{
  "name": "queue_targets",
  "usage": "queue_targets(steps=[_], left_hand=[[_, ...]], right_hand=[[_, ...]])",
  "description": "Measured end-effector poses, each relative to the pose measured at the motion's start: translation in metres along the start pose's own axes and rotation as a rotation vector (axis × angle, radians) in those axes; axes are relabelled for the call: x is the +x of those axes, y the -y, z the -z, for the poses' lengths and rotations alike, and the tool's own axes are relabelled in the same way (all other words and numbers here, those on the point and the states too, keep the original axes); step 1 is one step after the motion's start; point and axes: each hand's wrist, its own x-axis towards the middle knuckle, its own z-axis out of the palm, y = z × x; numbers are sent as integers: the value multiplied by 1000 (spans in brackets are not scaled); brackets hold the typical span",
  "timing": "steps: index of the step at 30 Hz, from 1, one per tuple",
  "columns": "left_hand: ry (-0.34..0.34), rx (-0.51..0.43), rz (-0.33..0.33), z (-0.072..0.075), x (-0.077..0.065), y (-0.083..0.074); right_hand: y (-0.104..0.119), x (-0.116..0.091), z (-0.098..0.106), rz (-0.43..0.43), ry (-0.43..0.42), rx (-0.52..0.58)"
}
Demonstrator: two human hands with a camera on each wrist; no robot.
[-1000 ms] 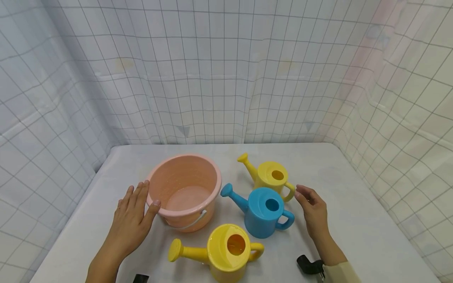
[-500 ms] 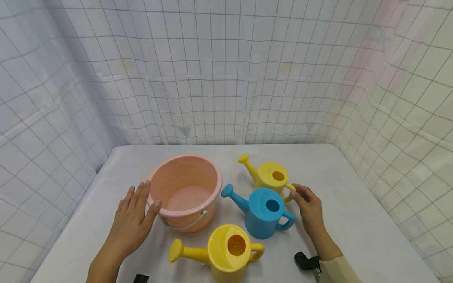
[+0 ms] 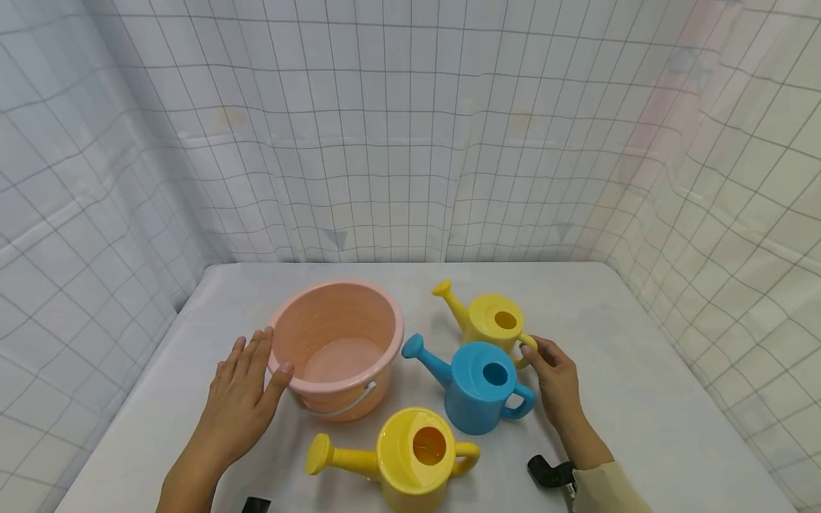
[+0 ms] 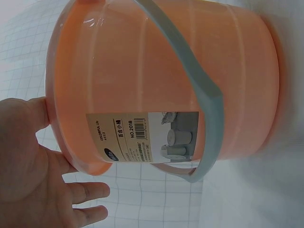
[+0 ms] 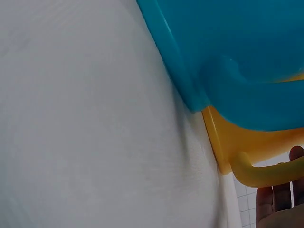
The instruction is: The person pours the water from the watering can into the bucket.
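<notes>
Hands first: they're well apart. The right hand (image 3: 558, 377) has its fingers hooked round the handle of the far yellow can (image 3: 484, 320), which you can see close up from the right wrist. Left hand (image 3: 240, 395) is stretched out pretty straight, just touching the rim of the pink bucket (image 3: 340, 320), not clamped on it as far as I can see.

Progress-wise, I'd call it early: the grip is made, but the far can looks like it's standing upright on the surface (image 3: 654, 406), behind the blue can (image 3: 471, 399). Both that one and the near yellow can (image 3: 400, 456) stand upright too, untouched. So any actual moving is left undone, in my opinion.

Headcount: one bucket, three watering cans (two yellow, one blue), two dark objects by the wrists, can't tell what they are. Behind it all there's a grid-patterned curtain (image 3: 410, 142).
</notes>
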Motion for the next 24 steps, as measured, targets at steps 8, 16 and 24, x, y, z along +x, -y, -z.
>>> queue_targets(steps=[8, 16, 24], left_hand=[[-12, -3, -6, 0, 0, 0], [-9, 9, 0, -1, 0, 0], [-22, 1, -6, -1, -1, 0]], right_hand=[[-1, 0, -5, 22, 1, 72], [-4, 1, -10, 42, -22, 74], [-5, 2, -14, 57, -69, 88]])
